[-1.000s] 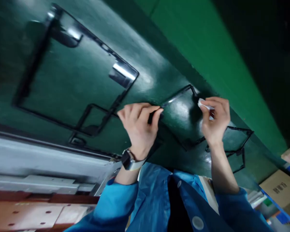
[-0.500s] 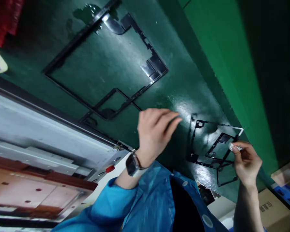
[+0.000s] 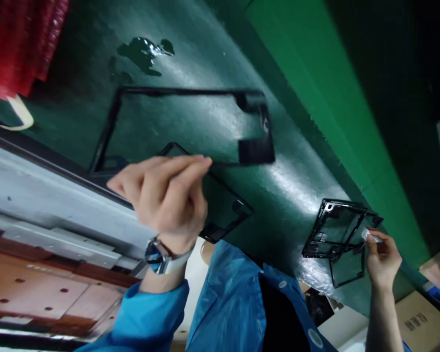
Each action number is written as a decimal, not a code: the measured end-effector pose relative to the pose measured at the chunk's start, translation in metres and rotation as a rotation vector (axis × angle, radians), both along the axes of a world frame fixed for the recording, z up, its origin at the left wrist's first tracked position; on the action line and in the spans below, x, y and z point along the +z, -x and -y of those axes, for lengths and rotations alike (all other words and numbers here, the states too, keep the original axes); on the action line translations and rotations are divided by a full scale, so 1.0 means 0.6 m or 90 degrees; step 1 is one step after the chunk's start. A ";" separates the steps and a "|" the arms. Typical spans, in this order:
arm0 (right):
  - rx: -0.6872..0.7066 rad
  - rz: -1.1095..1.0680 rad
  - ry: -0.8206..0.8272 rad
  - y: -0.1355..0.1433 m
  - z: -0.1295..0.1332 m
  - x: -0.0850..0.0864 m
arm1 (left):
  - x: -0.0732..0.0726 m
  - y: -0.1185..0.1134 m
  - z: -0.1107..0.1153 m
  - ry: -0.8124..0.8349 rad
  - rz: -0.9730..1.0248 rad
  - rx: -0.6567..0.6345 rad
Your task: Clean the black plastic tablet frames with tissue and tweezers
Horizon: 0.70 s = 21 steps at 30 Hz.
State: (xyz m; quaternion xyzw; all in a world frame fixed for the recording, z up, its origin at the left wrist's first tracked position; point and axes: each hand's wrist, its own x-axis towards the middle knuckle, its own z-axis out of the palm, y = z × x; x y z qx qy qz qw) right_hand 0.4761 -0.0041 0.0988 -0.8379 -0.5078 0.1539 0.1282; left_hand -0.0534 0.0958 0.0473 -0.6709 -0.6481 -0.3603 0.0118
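My left hand [image 3: 168,193], with a watch on its wrist, is closed on the near bar of a large black frame [image 3: 190,91]. The frame is tilted, blurred by motion and seems lifted off the green work surface [image 3: 190,117]. Beneath and nearer to me, a second black frame [image 3: 238,205] is partly covered by that hand. On the right, my right hand [image 3: 383,256] pinches a small crumpled white piece [image 3: 370,235], perhaps cloth or paper. Beside its fingertips lie overlapping smaller black frames [image 3: 335,225].
A wet patch [image 3: 143,54] glistens on the green surface. Red plastic wrap [image 3: 18,44] and a cream curved strip [image 3: 22,115] lie at the upper left. Metal machinery [image 3: 77,244] borders the left side. A cardboard box [image 3: 423,318] stands at the lower right.
My left hand has moved left and taken hold of the large frame, which has turned and shifted. The smaller frames on the right now overlap more closely. My right hand keeps the white piece.
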 end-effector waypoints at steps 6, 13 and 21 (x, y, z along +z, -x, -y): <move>-0.078 -0.062 -0.141 0.061 -0.024 0.019 | 0.027 -0.066 0.005 0.016 0.044 -0.227; 0.055 -0.194 -0.062 0.186 -0.082 0.028 | -0.064 -0.033 -0.028 0.230 0.158 -0.304; 0.139 -0.444 -0.004 0.326 -0.183 -0.015 | -0.076 -0.037 -0.018 0.168 0.116 -0.187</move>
